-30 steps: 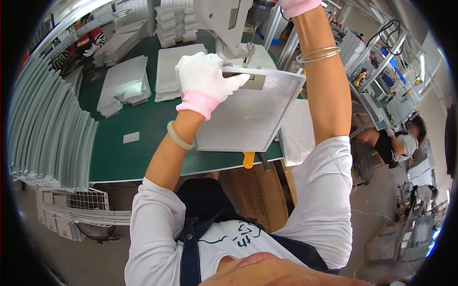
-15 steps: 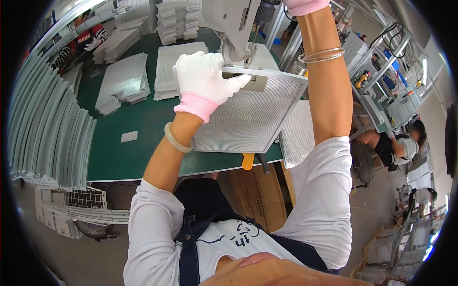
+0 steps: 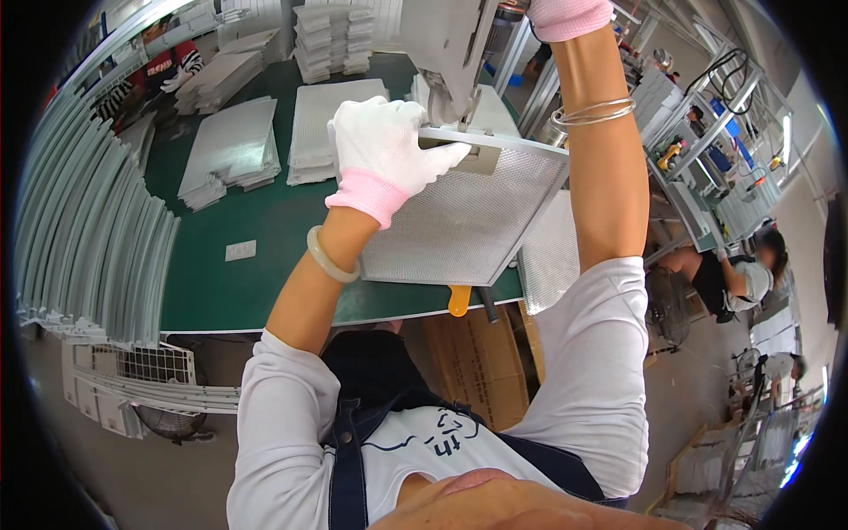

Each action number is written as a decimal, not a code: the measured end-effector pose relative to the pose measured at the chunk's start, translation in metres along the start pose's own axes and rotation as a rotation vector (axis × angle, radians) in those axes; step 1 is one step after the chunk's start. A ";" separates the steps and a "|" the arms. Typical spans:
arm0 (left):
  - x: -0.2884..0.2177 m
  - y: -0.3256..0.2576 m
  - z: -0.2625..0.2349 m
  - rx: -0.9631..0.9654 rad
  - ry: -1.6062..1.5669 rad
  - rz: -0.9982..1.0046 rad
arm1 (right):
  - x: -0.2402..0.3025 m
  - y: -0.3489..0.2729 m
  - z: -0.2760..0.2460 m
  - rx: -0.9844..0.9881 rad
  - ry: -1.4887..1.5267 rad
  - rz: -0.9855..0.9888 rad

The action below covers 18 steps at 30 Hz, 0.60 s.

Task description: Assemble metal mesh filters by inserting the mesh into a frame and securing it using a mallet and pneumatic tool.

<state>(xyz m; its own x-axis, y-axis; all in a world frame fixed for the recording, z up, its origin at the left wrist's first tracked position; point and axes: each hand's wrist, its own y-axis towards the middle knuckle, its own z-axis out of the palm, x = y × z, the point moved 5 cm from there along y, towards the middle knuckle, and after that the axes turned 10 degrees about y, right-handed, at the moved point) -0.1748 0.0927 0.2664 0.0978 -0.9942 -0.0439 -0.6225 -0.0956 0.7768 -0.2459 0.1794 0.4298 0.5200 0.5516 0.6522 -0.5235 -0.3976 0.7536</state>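
Observation:
My left hand (image 3: 382, 141), in a white glove with a pink cuff, grips the top edge of a framed metal mesh panel (image 3: 459, 216), its thumb stretched along the frame. The panel tilts over the green table, and a small beige plate (image 3: 480, 160) shows near its top edge by my thumb. Just beyond that edge stands the head of a grey machine (image 3: 446, 44), its lower end close against the frame. My right arm reaches up past the panel's right side. Only the pink cuff and part of the glove of my right hand (image 3: 570, 16) show; its fingers are outside the picture.
Stacks of mesh sheets (image 3: 234, 146) lie on the green table (image 3: 212, 287). Many pale frame strips (image 3: 88, 230) stand in a row on the left. A yellow tab (image 3: 458, 300) and a dark rod (image 3: 489, 305) stick out under the front edge. Other people (image 3: 749, 274) work further off.
The machine head appears a little further right and lower in the picture. My left hand and the panel have shifted only slightly; the grip is the same.

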 end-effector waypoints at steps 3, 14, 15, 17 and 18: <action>0.002 0.000 0.005 -0.030 0.010 -0.001 | -0.004 0.003 -0.001 0.045 0.026 -0.021; -0.012 -0.004 0.011 -0.115 -0.101 0.095 | 0.015 0.012 -0.016 0.105 -0.075 -0.439; -0.013 -0.006 0.007 -0.196 -0.180 0.133 | 0.020 0.018 -0.035 0.056 0.571 0.052; -0.009 -0.007 0.004 -0.162 -0.181 0.125 | 0.049 0.019 -0.052 -0.254 0.109 -0.168; -0.011 -0.006 0.004 -0.138 -0.206 0.126 | 0.045 0.031 -0.078 -0.141 0.494 0.108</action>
<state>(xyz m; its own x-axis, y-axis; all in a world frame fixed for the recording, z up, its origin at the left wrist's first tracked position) -0.1754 0.1044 0.2597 -0.1427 -0.9881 -0.0573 -0.5065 0.0232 0.8619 -0.2911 0.2490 0.4757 0.0949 0.8064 0.5837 -0.6598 -0.3881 0.6435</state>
